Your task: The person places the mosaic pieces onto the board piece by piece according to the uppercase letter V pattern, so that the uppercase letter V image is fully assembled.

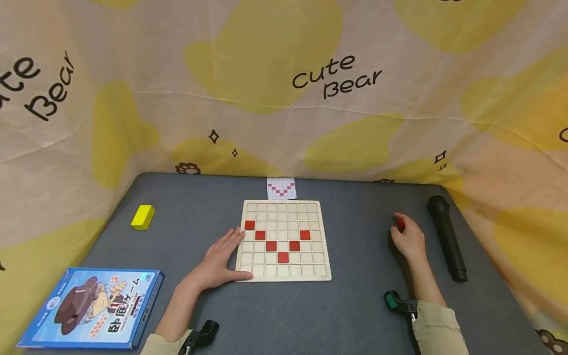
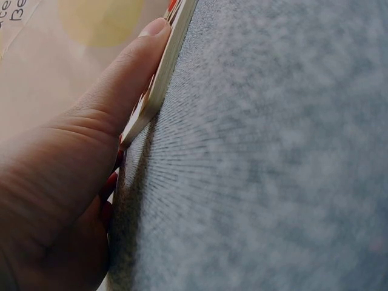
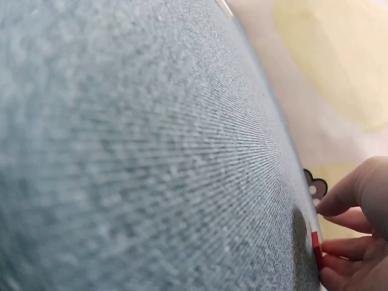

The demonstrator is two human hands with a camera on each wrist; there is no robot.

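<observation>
A cream grid board [image 1: 262, 271] lies on the grey table, with several red square tiles [image 1: 283, 257] set in a V-like line. My left hand [image 1: 217, 261] rests at its left side, fingers stretched along the edge. The left thumb [image 2: 130, 76] lies over the near-left corner in the left wrist view. Off to the right of the board, my right hand [image 1: 409, 240] has curled fingers holding a small red tile [image 3: 317, 250], partly visible between finger and thumb from above. Behind the board is a small card [image 1: 281, 188] printed with a pink V pattern on a grid.
A black microphone [image 1: 447, 236] lies right of my right hand. At the near left is a blue game box [image 1: 93, 308], and a yellow block [image 1: 143, 217] sits at the far left. A printed cloth [image 1: 266, 98] hangs behind the table [image 1: 346, 315].
</observation>
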